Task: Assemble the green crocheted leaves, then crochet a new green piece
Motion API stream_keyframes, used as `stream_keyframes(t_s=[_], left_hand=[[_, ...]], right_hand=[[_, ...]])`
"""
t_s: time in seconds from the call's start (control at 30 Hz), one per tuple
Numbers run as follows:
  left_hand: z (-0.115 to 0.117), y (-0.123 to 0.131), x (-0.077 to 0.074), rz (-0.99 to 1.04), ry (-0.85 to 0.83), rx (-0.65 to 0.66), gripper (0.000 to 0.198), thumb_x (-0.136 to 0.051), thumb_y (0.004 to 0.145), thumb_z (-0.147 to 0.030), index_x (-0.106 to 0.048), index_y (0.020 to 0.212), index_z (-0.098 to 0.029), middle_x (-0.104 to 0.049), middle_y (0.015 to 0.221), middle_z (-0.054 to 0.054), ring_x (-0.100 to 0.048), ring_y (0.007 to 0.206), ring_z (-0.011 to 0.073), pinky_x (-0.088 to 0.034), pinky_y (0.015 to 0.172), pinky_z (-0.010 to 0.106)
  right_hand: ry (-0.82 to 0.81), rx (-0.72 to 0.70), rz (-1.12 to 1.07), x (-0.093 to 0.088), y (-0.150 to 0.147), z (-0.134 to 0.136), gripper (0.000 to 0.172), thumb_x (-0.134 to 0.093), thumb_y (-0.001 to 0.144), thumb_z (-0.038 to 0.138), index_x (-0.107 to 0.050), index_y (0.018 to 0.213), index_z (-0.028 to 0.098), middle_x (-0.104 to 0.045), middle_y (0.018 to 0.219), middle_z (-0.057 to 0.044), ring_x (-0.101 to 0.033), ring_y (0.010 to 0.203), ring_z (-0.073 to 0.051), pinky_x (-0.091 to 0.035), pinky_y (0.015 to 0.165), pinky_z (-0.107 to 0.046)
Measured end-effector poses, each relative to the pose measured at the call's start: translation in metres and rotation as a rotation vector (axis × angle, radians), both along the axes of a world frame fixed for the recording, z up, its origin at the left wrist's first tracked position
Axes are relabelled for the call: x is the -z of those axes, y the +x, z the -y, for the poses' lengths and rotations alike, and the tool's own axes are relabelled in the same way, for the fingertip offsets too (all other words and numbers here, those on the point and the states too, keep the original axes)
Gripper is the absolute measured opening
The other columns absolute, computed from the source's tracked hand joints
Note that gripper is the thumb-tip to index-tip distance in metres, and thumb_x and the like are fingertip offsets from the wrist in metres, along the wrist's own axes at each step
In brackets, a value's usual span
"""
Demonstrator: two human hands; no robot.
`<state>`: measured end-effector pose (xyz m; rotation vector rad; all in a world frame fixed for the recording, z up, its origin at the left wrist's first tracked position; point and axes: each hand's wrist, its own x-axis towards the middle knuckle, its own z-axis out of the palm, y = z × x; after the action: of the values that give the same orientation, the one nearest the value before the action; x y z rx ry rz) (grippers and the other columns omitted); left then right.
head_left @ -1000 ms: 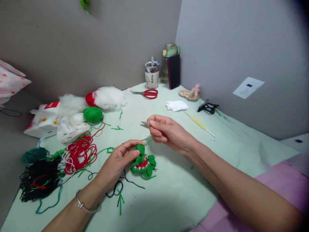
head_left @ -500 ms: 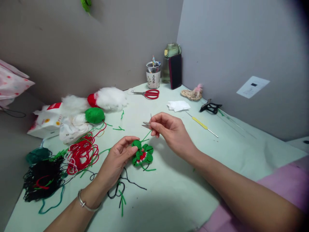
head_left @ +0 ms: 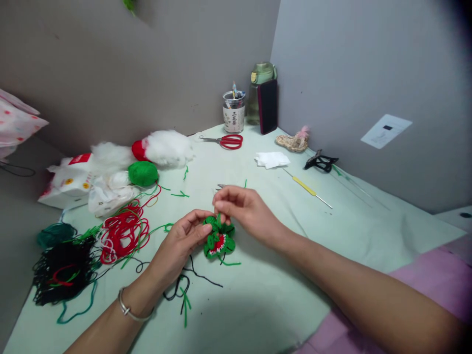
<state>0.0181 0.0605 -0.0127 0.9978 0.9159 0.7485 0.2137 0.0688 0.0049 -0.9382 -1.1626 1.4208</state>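
Pinching the green crochet piece (head_left: 220, 242), with its red and white part, between thumb and fingers of the left hand (head_left: 187, 233), over the middle of the worktop (head_left: 273, 290). Bunching the right hand's (head_left: 245, 211) fingertips at its upper edge; impossible to tell their exact grip. Legible on the pencil jar (head_left: 233, 118), at the back: 三花茶. Too small to read: print on the white box (head_left: 70, 182), far left, and the wall card (head_left: 386, 131).

- Jar (head_left: 233, 114): label reads 三花茶, dark characters, top to bottom; smaller print beside it too small to read.
- Pack (head_left: 75, 173) at left: pale lettering on red patch, blurred, can't read; two round yellow marks on front.
- Wall card (head_left: 379, 138): dark square, faint print below and around it, too small to read.
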Motion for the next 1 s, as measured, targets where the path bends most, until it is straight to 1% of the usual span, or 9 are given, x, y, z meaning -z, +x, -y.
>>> stream_keyframes(t_s=[0.07,0.1,0.2,0.27,0.33,0.4,0.53,0.8,1.0], left_hand=[[0.000,0.000,-0.001,-0.005,-0.003,0.008,0.023,-0.081,0.082,-0.033,-0.074,0.099,-0.020,-0.064,0.082,0.000,-0.060,0.073,0.0142,-0.049,0.070,0.024],[0.000,-0.001,-0.002,-0.009,-0.007,0.013,0.022,-0.080,0.083,-0.034,-0.073,0.099,-0.020,-0.063,0.080,-0.001,-0.059,0.071,0.0138,-0.049,0.069,0.024],[0.000,-0.003,-0.001,-0.032,0.007,0.054,0.019,-0.077,0.086,-0.032,-0.072,0.101,-0.022,-0.064,0.086,0.000,-0.061,0.078,0.0146,-0.049,0.075,0.025],[-0.001,-0.005,0.000,-0.069,0.068,0.067,0.018,-0.075,0.088,-0.030,-0.072,0.104,-0.024,-0.068,0.099,0.001,-0.063,0.094,0.0163,-0.048,0.084,0.024],[-0.001,-0.006,0.001,-0.098,0.145,0.041,0.020,-0.074,0.089,-0.028,-0.071,0.109,-0.025,-0.069,0.113,0.002,-0.061,0.111,0.0184,-0.046,0.095,0.025],[0.000,-0.005,0.000,-0.100,0.205,-0.013,0.020,-0.074,0.090,-0.029,-0.070,0.109,-0.025,-0.069,0.118,0.003,-0.059,0.119,0.0203,-0.044,0.102,0.027],[0.003,-0.001,-0.003,-0.105,0.283,-0.073,0.014,-0.075,0.089,-0.029,-0.071,0.101,-0.024,-0.070,0.113,0.002,-0.063,0.115,0.0213,-0.047,0.101,0.030],[0.008,0.008,-0.002,-0.110,0.271,-0.121,0.011,-0.077,0.085,-0.027,-0.071,0.093,-0.022,-0.073,0.096,0.002,-0.068,0.097,0.0204,-0.052,0.090,0.030],[0.005,0.009,-0.004,-0.106,0.288,-0.092,0.008,-0.075,0.087,-0.028,-0.070,0.088,-0.021,-0.072,0.089,0.001,-0.066,0.091,0.0193,-0.050,0.087,0.029]], right_hand=[[-0.012,0.150,-0.048,0.002,0.004,-0.003,0.018,-0.076,0.079,0.031,-0.066,0.082,0.017,-0.067,0.073,0.001,-0.058,0.061,-0.009,-0.046,0.059,-0.023],[-0.018,0.177,-0.062,0.002,0.006,-0.005,0.018,-0.076,0.080,0.031,-0.066,0.081,0.017,-0.066,0.074,0.001,-0.057,0.061,-0.009,-0.045,0.059,-0.022],[-0.032,0.125,-0.058,0.001,0.008,-0.005,0.019,-0.077,0.081,0.032,-0.066,0.081,0.016,-0.066,0.074,0.001,-0.056,0.061,-0.008,-0.045,0.059,-0.022],[-0.035,0.079,-0.052,0.000,0.005,-0.002,0.018,-0.076,0.081,0.032,-0.067,0.081,0.017,-0.066,0.074,0.001,-0.057,0.061,-0.009,-0.046,0.058,-0.023],[-0.047,0.045,-0.046,-0.001,0.000,0.001,0.017,-0.075,0.082,0.031,-0.067,0.080,0.017,-0.066,0.073,0.001,-0.059,0.062,-0.009,-0.046,0.058,-0.023],[-0.051,0.028,-0.036,-0.003,-0.003,0.003,0.015,-0.075,0.082,0.030,-0.068,0.080,0.017,-0.066,0.072,0.001,-0.059,0.063,-0.010,-0.046,0.059,-0.023],[-0.042,0.020,-0.029,-0.006,-0.007,0.006,0.014,-0.076,0.081,0.030,-0.069,0.080,0.018,-0.067,0.070,0.002,-0.060,0.063,-0.010,-0.048,0.063,-0.024],[-0.023,-0.041,-0.017,-0.009,-0.010,0.011,0.010,-0.076,0.080,0.026,-0.071,0.077,0.017,-0.065,0.070,0.003,-0.055,0.061,-0.009,-0.047,0.061,-0.023],[-0.012,-0.048,-0.010,-0.009,-0.011,0.010,0.009,-0.077,0.079,0.024,-0.072,0.077,0.017,-0.066,0.070,0.002,-0.056,0.062,-0.009,-0.048,0.061,-0.023]])
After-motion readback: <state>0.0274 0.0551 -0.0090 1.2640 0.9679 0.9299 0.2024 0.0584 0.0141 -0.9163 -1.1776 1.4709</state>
